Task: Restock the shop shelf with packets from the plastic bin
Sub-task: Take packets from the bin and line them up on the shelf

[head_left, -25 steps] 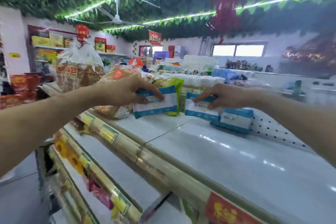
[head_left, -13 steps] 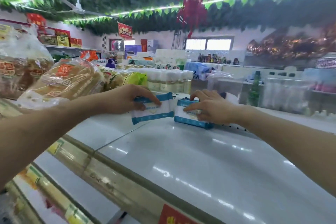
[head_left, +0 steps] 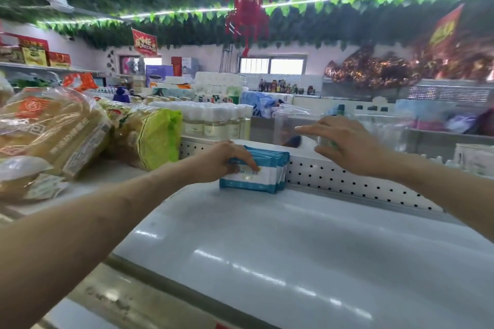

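Blue-and-white packets (head_left: 260,177), gripped by the curled fingers (head_left: 247,161) of the left hand (head_left: 222,159), are judged being seated against the perforated back panel (head_left: 347,181) of the shelf (head_left: 294,235); the right hand (head_left: 350,145), spread empty above that panel, is left free for fetching more.

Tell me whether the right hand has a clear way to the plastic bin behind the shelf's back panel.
Probably yes: the right hand hovers open just above the perforated back panel, right by the clear plastic bin, with nothing between them.
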### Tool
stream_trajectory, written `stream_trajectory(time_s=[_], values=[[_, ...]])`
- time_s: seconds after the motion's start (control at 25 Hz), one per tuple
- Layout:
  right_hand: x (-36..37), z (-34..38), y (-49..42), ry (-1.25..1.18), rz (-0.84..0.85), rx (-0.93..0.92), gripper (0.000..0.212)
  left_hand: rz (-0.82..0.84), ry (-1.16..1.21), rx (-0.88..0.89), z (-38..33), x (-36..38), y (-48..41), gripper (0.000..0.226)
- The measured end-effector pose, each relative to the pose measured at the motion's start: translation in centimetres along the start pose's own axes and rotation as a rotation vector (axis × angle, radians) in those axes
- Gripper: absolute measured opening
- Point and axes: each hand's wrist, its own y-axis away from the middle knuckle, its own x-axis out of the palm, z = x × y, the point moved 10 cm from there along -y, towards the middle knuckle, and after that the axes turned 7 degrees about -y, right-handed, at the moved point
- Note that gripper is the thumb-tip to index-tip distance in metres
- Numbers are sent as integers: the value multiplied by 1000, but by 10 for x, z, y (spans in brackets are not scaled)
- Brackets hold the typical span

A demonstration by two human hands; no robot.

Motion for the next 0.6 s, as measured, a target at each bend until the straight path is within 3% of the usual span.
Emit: stream_trajectory(time_s=[0.32,0.6], values=[[-15,40,-7,-14,15,-32,48,-153,-210,-49,-15,-10,10,25],[16,216,-75,-320,120,-251,40,-235,-269,-261,34,-97,165,27]])
